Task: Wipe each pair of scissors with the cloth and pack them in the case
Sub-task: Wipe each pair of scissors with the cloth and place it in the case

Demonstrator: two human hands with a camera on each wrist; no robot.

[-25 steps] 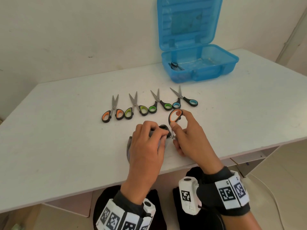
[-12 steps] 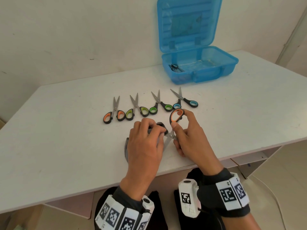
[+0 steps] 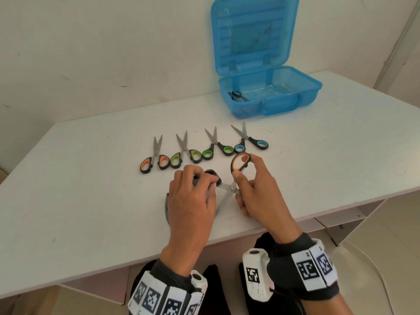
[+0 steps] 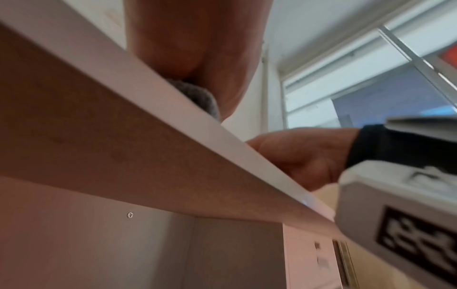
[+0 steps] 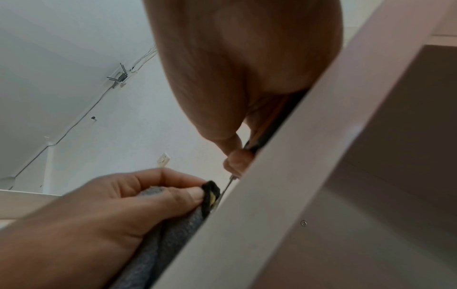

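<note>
An orange-handled pair of scissors (image 3: 231, 189) lies spread open near the table's front edge. My right hand (image 3: 244, 168) pinches its orange handle ring (image 3: 240, 162) between thumb and forefinger. My left hand (image 3: 204, 180) grips a grey cloth (image 3: 167, 208) bunched around the other, black handle (image 3: 212, 172). In the right wrist view the cloth (image 5: 173, 230) shows under the left fingers (image 5: 173, 181). Several more scissors lie in a row behind: orange (image 3: 154, 159), yellow-green (image 3: 185, 153), green (image 3: 216, 146) and blue (image 3: 247, 139). The blue case (image 3: 272, 103) stands open at the back right, with a black pair (image 3: 237, 95) inside.
The white table (image 3: 91, 201) meets a wall at the back. The case's lid (image 3: 252, 32) stands upright against that wall. Both wrists hang past the table's front edge, and the wrist views mostly show its underside (image 4: 123, 146).
The scissors have spread wider open, and their blades and pivot now show. My left hand with the cloth has drawn the black handle a little to the left. The right hand has barely moved.
</note>
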